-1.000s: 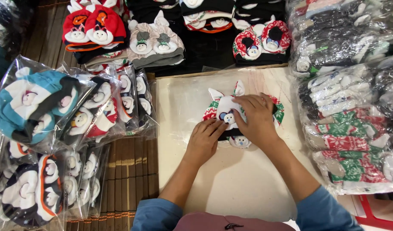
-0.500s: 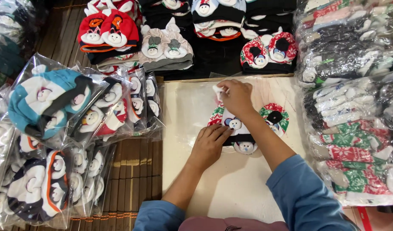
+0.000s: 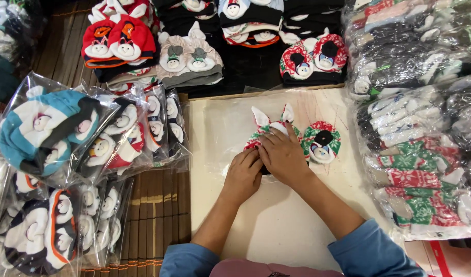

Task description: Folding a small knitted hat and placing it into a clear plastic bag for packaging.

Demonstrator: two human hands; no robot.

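Note:
A red, green and white knitted hat (image 3: 317, 137) with white pointed ears and a penguin face lies on a clear plastic bag (image 3: 222, 128) spread on a cream board (image 3: 276, 225). My right hand (image 3: 284, 156) lies flat on the hat's left half, pressing it down. Beside it my left hand (image 3: 244, 174) presses on the hat's lower edge with the fingers bent. Both sleeves are blue. The part of the hat under my hands is hidden.
Bagged hats (image 3: 56, 138) are heaped at the left on a slatted wooden surface (image 3: 158, 205). More bagged stacks (image 3: 420, 154) stand along the right. Unbagged animal-face hats (image 3: 189, 56) lie at the back, red ones (image 3: 117, 36) among them.
My right hand has come back from the hat's ears near the top of the board and now lies on the hat beside my left hand. The view has shifted slightly.

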